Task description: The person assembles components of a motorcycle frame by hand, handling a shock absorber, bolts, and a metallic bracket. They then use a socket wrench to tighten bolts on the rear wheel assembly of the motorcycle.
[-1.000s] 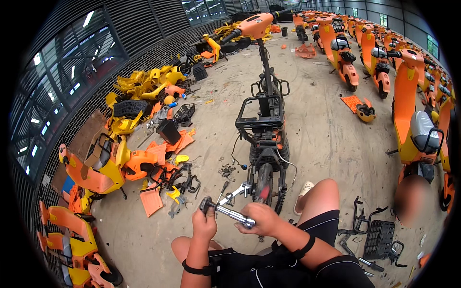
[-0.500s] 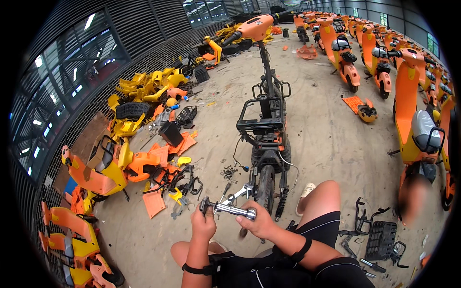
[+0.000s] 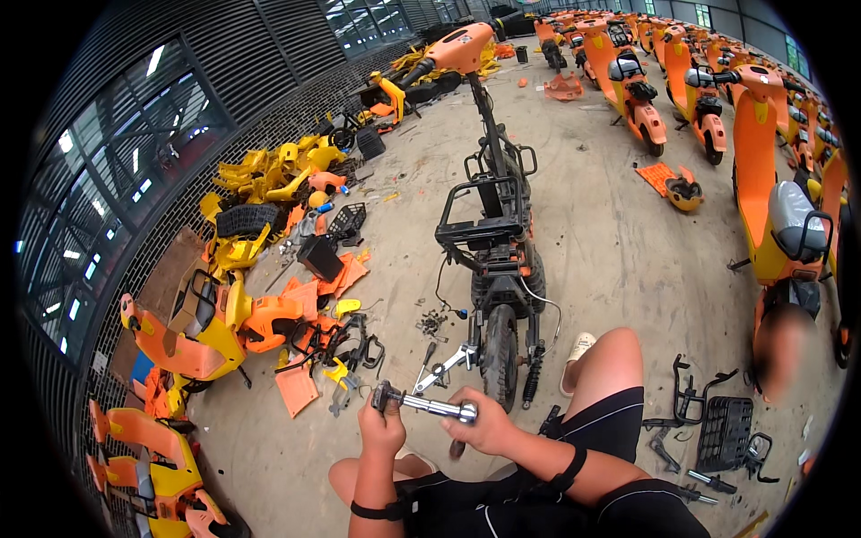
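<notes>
My left hand (image 3: 381, 421) is closed round the dark fitting (image 3: 384, 394) at the left end of a chrome cylindrical part (image 3: 430, 406). My right hand (image 3: 484, 426) grips the right end of that part. A small dark piece (image 3: 457, 448) shows under my right fingers; I cannot make out what it is. Just beyond my hands stands a stripped black scooter frame (image 3: 484, 230), its wheel (image 3: 498, 359) nearest me. A silver wrench (image 3: 439, 366) reaches toward that wheel's axle area, with a dark-handled tool (image 3: 426, 357) lying to its left.
Yellow and orange body panels (image 3: 278, 170) are piled along the left wall. Orange scooters (image 3: 170, 345) stand near-left, with more rows (image 3: 753, 170) along the right. Black racks and metal parts (image 3: 722, 430) lie beside my right leg, and small hardware (image 3: 430, 323) lies left of the wheel.
My hands and the chrome part sit slightly lower in view. The blurred piece at my right hand has swung from above it to below it. The view has shifted a little.
</notes>
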The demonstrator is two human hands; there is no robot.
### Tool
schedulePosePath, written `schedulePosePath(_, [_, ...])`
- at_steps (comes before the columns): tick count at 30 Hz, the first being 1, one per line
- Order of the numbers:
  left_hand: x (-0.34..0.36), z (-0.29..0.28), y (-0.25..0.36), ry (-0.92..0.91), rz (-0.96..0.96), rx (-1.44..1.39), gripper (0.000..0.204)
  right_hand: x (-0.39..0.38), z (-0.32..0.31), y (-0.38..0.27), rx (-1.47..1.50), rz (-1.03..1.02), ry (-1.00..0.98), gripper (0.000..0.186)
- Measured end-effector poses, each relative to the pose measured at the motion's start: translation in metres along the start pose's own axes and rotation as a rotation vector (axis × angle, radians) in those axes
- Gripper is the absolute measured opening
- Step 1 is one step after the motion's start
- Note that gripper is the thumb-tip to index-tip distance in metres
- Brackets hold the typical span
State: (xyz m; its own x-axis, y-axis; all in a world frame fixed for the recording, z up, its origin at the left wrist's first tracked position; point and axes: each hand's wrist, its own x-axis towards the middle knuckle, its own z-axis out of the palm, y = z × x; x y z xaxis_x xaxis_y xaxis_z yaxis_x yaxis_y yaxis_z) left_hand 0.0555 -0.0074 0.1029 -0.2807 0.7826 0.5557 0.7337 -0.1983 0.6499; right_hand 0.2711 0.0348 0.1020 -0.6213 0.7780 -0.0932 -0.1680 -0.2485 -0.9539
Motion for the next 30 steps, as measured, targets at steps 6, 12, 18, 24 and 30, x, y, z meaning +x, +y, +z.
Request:
schedulePosePath(6, [-0.008, -0.003, 0.000, -0.067, -0.164, -0.031, 0.023, 0.029, -0.026, 0.000, -0.719, -0.804, -0.031, 0.023])
schedulePosePath(12, [-0.006, 0.004, -0.008, -0.042, -0.151, -0.088, 0.021, 0.011, -0.001, 0.020, -0.394, -0.585, 0.105, 0.029])
schedulePosePath(18, [-0.004, -0.001, 0.015, -0.131, -0.204, 0.083, 0.024, 0.027, -0.023, 0.012, -0.621, -0.779, 0.081, 0.028])
schedulePosePath(24, [-0.003, 0.003, 0.014, -0.014, -0.090, 0.111, 0.017, 0.014, -0.012, 0.015, 0.070, -0.049, -0.034, 0.028])
schedulePosePath(30, [0.008, 0.005, 0.017, 0.066, 0.071, 0.149, 0.016, 0.023, -0.004, 0.034, 0.829, -0.018, -0.246, 0.023])
